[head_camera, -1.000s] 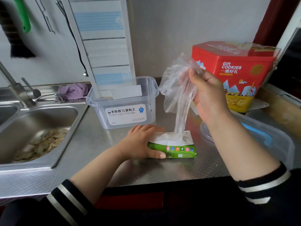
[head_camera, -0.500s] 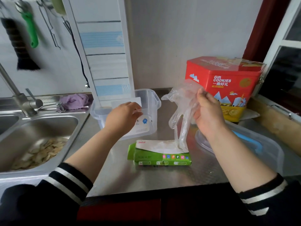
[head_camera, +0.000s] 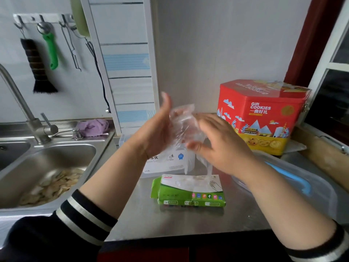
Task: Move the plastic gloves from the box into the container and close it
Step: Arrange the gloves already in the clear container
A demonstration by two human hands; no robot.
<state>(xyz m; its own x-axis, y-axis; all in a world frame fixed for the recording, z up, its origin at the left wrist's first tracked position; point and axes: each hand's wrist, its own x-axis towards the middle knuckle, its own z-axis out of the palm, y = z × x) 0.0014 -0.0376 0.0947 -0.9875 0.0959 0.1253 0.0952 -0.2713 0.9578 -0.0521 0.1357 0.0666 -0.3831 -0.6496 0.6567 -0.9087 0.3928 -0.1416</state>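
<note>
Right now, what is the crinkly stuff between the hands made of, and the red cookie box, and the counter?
The plastic gloves look like thin clear plastic film: see-through, wrinkled, shiny. The red cookie box seems painted metal, glossy with a latch on its side, though that is a guess. The counter looks like stainless steel: grey, with a fine pattern and dull reflections, like the sink.

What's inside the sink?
In the sink lies a heap of pale, flat scraps, perhaps peelings or shells. The heap covers the sink floor beneath it, and the drain cannot be seen.
</note>
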